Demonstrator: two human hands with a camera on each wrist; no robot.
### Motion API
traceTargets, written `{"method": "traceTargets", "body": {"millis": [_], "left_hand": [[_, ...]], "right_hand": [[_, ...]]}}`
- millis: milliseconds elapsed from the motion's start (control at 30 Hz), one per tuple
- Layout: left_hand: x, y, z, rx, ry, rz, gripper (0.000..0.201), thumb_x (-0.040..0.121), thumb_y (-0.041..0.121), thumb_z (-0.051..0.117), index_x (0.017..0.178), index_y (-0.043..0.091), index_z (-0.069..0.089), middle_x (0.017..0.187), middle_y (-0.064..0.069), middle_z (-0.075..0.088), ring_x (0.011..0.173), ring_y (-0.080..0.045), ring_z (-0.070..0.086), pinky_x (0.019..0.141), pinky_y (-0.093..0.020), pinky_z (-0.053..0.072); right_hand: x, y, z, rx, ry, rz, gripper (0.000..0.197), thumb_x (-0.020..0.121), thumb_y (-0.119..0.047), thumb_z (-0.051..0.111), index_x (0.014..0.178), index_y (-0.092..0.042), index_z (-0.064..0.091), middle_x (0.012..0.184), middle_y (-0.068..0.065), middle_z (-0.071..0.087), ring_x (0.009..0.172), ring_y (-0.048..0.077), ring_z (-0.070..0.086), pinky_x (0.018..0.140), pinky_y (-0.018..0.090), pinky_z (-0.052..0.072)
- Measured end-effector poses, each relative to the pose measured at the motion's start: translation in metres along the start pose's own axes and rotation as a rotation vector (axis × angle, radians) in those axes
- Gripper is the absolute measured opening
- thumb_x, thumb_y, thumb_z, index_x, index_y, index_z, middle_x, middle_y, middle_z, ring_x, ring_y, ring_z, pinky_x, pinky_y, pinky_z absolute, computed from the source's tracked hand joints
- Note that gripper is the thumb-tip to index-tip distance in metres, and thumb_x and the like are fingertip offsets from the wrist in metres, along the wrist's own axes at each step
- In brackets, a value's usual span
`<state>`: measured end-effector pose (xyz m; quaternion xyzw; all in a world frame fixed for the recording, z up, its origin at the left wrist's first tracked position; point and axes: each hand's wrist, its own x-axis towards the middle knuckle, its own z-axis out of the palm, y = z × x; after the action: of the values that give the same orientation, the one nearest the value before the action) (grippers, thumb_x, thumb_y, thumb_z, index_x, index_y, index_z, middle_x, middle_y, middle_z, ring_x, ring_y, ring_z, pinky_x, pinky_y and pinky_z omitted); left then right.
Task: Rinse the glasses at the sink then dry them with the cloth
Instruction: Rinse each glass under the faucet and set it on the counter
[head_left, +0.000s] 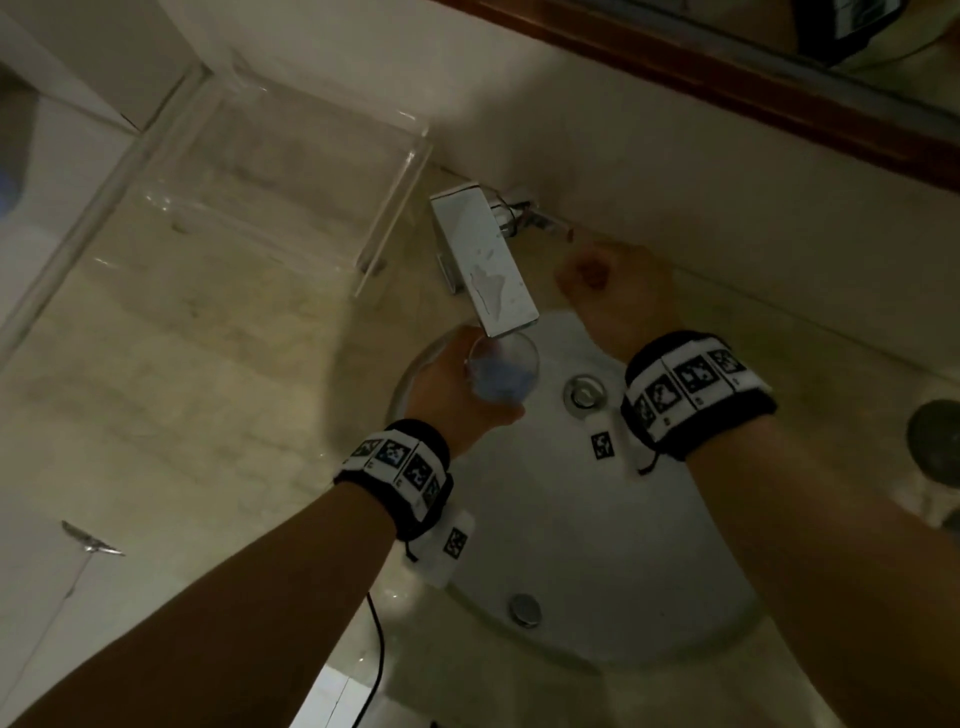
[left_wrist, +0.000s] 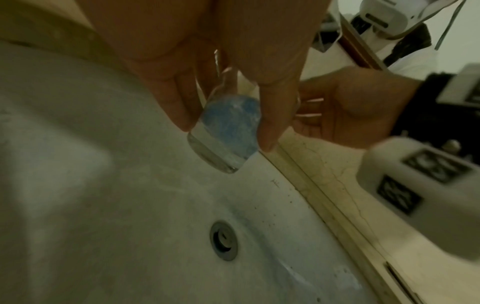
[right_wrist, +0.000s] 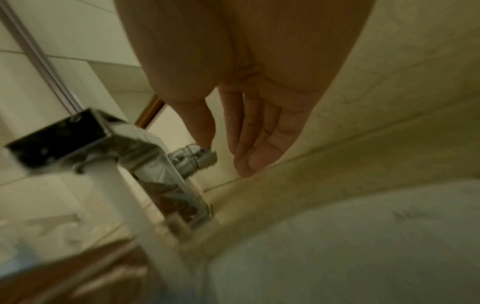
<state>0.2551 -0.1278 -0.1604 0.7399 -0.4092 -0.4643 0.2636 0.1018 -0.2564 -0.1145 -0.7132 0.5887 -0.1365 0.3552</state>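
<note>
My left hand (head_left: 467, 395) grips a clear glass (head_left: 501, 371) over the white sink (head_left: 597, 519), just under the tip of the chrome faucet spout (head_left: 485, 260). Something blue, perhaps a cloth, fills the glass (left_wrist: 226, 131), and my fingers (left_wrist: 267, 131) wrap its sides. My right hand (head_left: 608, 286) is beside the faucet, at its side lever (right_wrist: 200, 157). The thumb tip (right_wrist: 205, 135) touches the lever's end while the other fingers (right_wrist: 249, 160) hang loosely beside it. A pale blurred streak drops from the spout (right_wrist: 64, 139); I cannot tell whether it is water.
The drain (head_left: 584, 392) lies in the basin right of the glass. A clear acrylic stand (head_left: 270, 171) sits on the beige stone counter, back left. A dark round object (head_left: 935, 436) is at the right edge. A wood-framed mirror (head_left: 727, 83) runs along the wall.
</note>
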Motion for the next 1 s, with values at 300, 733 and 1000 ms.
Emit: {"method": "traceTargets", "body": {"millis": [300, 733, 1000], "left_hand": [[0.006, -0.009, 0.011, 0.041, -0.054, 0.001, 0.088, 0.065, 0.022, 0.092, 0.141, 0.017, 0.047, 0.13, -0.001, 0.06, 0.121, -0.02, 0.057, 0.098, -0.028, 0.042], [0.006, -0.011, 0.006, -0.02, -0.065, -0.012, 0.093, 0.061, 0.023, 0.093, 0.141, 0.02, 0.047, 0.131, 0.0, 0.06, 0.117, -0.018, 0.06, 0.1, -0.036, 0.051], [0.016, -0.019, 0.001, -0.145, -0.152, -0.087, 0.055, 0.074, 0.029, 0.087, 0.122, 0.013, 0.064, 0.114, -0.004, 0.072, 0.106, -0.024, 0.07, 0.093, -0.046, 0.058]], "right_hand": [[-0.055, 0.04, 0.041, 0.138, -0.385, -0.023, 0.077, 0.071, 0.007, 0.076, 0.142, -0.013, 0.05, 0.136, 0.006, 0.06, 0.109, 0.016, 0.06, 0.09, 0.034, 0.056], [-0.053, 0.04, 0.052, 0.239, -0.343, -0.02, 0.074, 0.067, -0.007, 0.089, 0.133, -0.016, 0.056, 0.124, 0.005, 0.068, 0.106, 0.02, 0.067, 0.092, 0.04, 0.058], [-0.048, 0.055, 0.064, 0.281, -0.435, 0.097, 0.061, 0.082, -0.029, 0.079, 0.135, -0.01, 0.055, 0.125, 0.009, 0.067, 0.108, 0.024, 0.067, 0.094, 0.047, 0.057]]}}
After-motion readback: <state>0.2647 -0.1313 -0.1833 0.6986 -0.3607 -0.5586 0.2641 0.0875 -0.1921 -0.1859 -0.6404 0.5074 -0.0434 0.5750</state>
